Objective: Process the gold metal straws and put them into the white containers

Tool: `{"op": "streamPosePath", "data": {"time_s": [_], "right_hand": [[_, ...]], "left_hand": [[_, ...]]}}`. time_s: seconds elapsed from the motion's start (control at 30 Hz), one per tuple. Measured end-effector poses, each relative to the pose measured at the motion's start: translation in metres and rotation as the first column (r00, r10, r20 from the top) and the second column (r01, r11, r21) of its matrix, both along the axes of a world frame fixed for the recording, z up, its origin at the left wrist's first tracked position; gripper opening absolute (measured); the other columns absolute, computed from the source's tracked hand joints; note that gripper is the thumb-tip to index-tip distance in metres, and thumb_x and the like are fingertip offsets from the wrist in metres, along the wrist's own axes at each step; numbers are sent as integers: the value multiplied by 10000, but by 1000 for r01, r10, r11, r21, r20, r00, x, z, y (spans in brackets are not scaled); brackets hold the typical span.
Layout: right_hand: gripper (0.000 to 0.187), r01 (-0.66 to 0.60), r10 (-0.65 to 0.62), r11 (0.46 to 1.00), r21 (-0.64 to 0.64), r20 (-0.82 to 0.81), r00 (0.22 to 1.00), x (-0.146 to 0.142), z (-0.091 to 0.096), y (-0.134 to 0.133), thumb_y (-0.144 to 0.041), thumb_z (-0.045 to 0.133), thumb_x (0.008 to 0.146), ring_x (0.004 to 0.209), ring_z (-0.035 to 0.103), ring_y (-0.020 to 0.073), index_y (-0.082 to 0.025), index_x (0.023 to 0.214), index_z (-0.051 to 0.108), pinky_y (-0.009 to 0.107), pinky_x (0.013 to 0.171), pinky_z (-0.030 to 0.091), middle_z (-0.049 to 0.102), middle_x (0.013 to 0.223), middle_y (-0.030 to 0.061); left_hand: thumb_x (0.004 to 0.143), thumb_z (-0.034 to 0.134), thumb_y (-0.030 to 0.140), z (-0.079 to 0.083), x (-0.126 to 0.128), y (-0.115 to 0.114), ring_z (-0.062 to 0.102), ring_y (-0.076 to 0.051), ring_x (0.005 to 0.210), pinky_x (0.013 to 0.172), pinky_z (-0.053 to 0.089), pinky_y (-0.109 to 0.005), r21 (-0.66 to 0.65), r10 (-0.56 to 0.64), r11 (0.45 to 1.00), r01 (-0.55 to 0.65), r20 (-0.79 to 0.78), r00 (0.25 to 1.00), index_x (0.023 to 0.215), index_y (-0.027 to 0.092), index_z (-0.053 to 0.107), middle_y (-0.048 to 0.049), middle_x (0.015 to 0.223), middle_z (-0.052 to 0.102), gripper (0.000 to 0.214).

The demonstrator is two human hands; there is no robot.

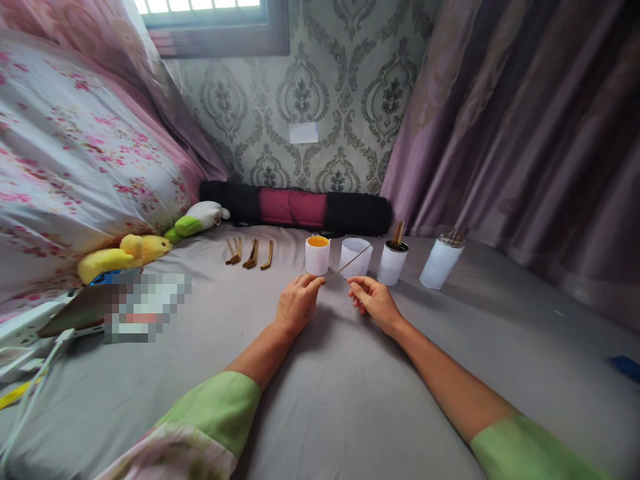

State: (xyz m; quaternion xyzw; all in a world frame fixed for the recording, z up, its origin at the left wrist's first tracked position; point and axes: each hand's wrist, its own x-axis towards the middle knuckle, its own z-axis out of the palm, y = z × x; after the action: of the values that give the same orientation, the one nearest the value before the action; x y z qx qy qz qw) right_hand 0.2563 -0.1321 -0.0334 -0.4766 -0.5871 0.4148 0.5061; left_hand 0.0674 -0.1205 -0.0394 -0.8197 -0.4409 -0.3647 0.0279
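Note:
My left hand (299,303) is closed in a pinch, with a thin brown stick (354,259) slanting up and right from its fingertips. The stick passes in front of a white, wide-mouthed cup (356,261). Just right of it, my right hand (376,303) is also pinched, near the stick; whatever its fingertips hold is too small to name. Behind my left hand stands a white cup (317,260) with orange inside. To the right are a white-wrapped can (392,267) holding brown sticks and a tilted-looking white can (441,265) with thin dark sticks.
Small groups of bent golden-brown sticks (251,255) lie left of the cups on the grey sheet (320,400). A black and maroon roll (293,207) lies along the wall. Plush toys (125,257), a power strip (30,320) and white cables are at left.

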Motion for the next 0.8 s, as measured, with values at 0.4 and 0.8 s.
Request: {"op": "streamPosePath", "data": {"time_s": [0.4,0.8], "right_hand": [[356,-48,37,996,-78,-143,989,-5,4,-2,-399,599,672,495,484,64,-150,922,552,168,366,353,571,709,10],[355,-83,47,989,-125,-268,962,-6,4,-2,-413,595,681,502,476,55,-144,911,572,158,362,337,560,721,12]], "left_hand": [[831,380,169,5,3,-5,476,-186,848,733,366,-302,51,21,999,-10,-212,977,1043,213,561,-78,934,573,282],[836,363,182,8,6,-8,463,-203,853,720,339,-319,73,-13,997,39,-326,945,1034,185,555,-86,898,556,276]]}}
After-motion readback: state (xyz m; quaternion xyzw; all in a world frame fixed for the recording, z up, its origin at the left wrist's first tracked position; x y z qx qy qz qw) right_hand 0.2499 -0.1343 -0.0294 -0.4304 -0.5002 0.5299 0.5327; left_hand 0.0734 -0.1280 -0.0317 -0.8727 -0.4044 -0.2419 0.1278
